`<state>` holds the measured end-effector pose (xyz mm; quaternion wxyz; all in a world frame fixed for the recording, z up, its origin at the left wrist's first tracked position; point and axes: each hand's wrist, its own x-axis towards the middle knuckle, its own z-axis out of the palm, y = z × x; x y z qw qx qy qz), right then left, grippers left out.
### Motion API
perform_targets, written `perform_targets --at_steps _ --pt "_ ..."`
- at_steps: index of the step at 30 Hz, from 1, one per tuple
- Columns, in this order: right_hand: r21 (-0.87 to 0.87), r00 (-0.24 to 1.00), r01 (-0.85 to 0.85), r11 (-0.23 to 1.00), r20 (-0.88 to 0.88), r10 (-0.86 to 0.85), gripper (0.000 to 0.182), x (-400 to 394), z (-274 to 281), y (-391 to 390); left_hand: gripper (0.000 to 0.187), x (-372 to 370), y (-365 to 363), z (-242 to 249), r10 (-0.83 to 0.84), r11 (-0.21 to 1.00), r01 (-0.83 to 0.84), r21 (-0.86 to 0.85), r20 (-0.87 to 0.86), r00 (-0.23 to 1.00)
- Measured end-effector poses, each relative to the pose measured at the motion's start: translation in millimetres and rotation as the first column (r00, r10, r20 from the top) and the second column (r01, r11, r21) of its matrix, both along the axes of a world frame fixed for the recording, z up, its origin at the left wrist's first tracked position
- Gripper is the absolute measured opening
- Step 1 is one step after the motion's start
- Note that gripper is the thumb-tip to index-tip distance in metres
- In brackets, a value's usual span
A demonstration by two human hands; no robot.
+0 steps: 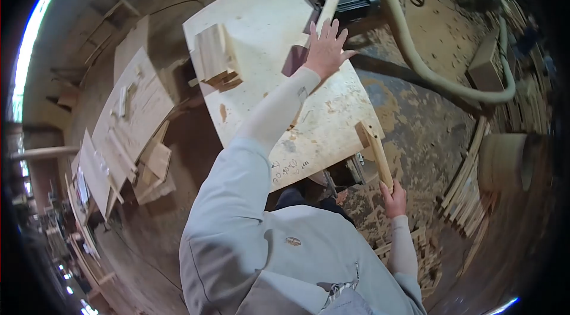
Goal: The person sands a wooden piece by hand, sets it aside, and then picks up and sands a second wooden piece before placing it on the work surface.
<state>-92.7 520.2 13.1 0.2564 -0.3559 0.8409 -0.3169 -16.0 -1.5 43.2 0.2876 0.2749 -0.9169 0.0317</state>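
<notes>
My left hand [325, 52] is stretched out over the far right part of the pale board tabletop [249, 12], fingers spread. A narrow pale wooden strip [328, 9] runs out past its fingertips beside the motor; whether the palm presses on it is hidden. Just left of that hand stands a dark reddish block [294, 59]. Down at the near right corner, my right hand [394, 198] is closed around the lower end of a wooden stick [380, 154]. A short brown wooden block [361, 135] sits at the stick's upper end, over the table edge.
A stack of wooden pieces [215, 57] stands on the tabletop's left side. Behind the far edge is a dark motor [350, 1]. A thick ribbed hose [409, 57] curves along the right. Boards [127, 119] lean at left, and wooden strips [469, 190] are piled at right.
</notes>
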Motion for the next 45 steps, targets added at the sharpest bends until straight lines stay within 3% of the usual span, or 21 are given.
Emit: perform_targets --at_steps 2,5,8,9,11,12,14,17,21,24,26,27,29,30,32,33,34,36,40,42,45 --pt "0.053 0.998 0.030 0.998 0.047 -0.033 0.049 -2.0 4.8 2.4 0.077 41.0 -0.8 13.7 0.010 0.997 -0.012 0.082 0.025 1.000" --pt "0.066 1.000 0.000 0.998 -0.023 0.001 0.049 -5.0 2.8 3.8 0.077 121.6 -20.0 7.5 0.312 0.950 -0.312 -0.019 0.047 0.949" --pt "-0.005 1.000 -0.003 1.000 0.000 0.003 0.052 -5.8 4.9 2.5 0.082 213.0 -38.2 19.7 0.563 0.821 -0.571 0.012 0.151 0.813" --pt "0.002 1.000 -0.006 1.000 -0.008 0.006 0.053 -6.6 6.1 3.3 0.082 231.1 -39.8 23.3 0.566 0.819 -0.573 0.006 0.155 0.810" --pt "0.009 1.000 -0.012 1.000 -0.013 0.012 0.054 -6.4 8.2 3.7 0.083 254.8 -40.8 18.9 0.706 0.686 -0.725 -0.061 0.295 0.644" --pt "0.026 1.000 -0.013 1.000 -0.005 0.013 0.055 -6.5 10.3 3.6 0.083 258.3 -38.2 13.3 0.709 0.684 -0.727 -0.063 0.296 0.640" --pt "0.040 1.000 -0.011 0.999 -0.002 0.011 0.056 -8.9 11.6 3.1 0.073 259.2 -38.7 -0.3 0.621 0.765 -0.643 -0.016 0.280 0.732" --pt "0.082 1.000 -0.017 0.996 -0.024 0.019 0.041 -11.7 6.6 7.0 0.058 252.1 -51.3 -34.2 0.635 0.768 -0.636 -0.070 0.210 0.743" --pt "0.068 0.999 -0.001 0.998 -0.037 0.003 0.043 -6.7 14.7 5.6 0.052 234.6 -46.5 -28.6 0.537 0.841 -0.541 -0.035 0.184 0.823" --pt "0.071 0.999 0.014 0.997 -0.032 -0.012 0.047 -5.1 17.9 1.6 0.051 210.4 -55.2 -35.9 0.465 0.884 -0.467 0.031 0.056 0.883" --pt "0.065 0.999 0.028 0.998 -0.024 -0.026 0.051 -5.5 21.3 1.3 0.051 184.2 -57.3 -23.4 0.361 0.894 -0.266 0.360 -0.230 0.904" --pt "0.075 1.000 0.026 0.997 -0.014 -0.025 0.050 -3.8 21.4 0.9 0.051 170.3 -57.7 -19.4 0.349 0.896 -0.249 0.368 -0.234 0.908" --pt "0.116 1.000 0.020 0.993 0.011 -0.022 0.047 -1.3 31.6 -3.7 0.047 137.7 -58.5 -12.1 0.369 0.823 -0.039 0.567 -0.482 0.795" --pt "0.121 1.000 0.026 0.992 0.004 -0.027 0.047 0.3 32.1 -5.3 0.047 122.4 -62.3 -15.2 0.368 0.820 -0.031 0.571 -0.485 0.793" --pt "0.069 0.999 0.034 0.997 0.035 -0.036 0.046 1.4 32.9 -5.7 0.045 91.5 -68.7 -18.0 0.497 0.629 0.177 0.757 -0.567 0.657" --pt "0.073 0.999 0.038 0.997 0.029 -0.040 0.046 1.2 31.9 -4.3 0.045 77.2 -74.0 -28.3 0.507 0.615 0.220 0.757 -0.594 0.625" --pt "0.091 0.999 0.033 0.995 0.009 -0.034 0.046 0.9 29.6 -3.0 0.045 68.1 -76.1 -33.2 0.506 0.612 0.227 0.757 -0.597 0.623" --pt "0.110 0.999 0.033 0.993 -0.016 -0.031 0.046 -1.5 24.7 -1.3 0.046 54.2 -78.5 -40.2 0.555 0.469 0.317 0.824 -0.555 0.620" --pt "0.081 0.999 0.014 0.997 -0.033 -0.012 0.041 -4.9 17.5 2.8 0.047 47.7 -80.2 -56.6 0.541 0.436 0.296 0.850 -0.510 0.669" --pt "0.093 0.999 0.011 0.996 -0.039 -0.007 0.042 -3.0 15.0 3.9 0.046 52.1 -84.8 -63.0 0.477 0.538 0.149 0.830 -0.446 0.757" --pt "0.090 1.000 -0.001 0.996 -0.011 0.002 0.044 -4.7 16.5 2.8 0.044 53.9 -95.0 -62.9 0.405 0.594 0.062 0.802 -0.365 0.838"
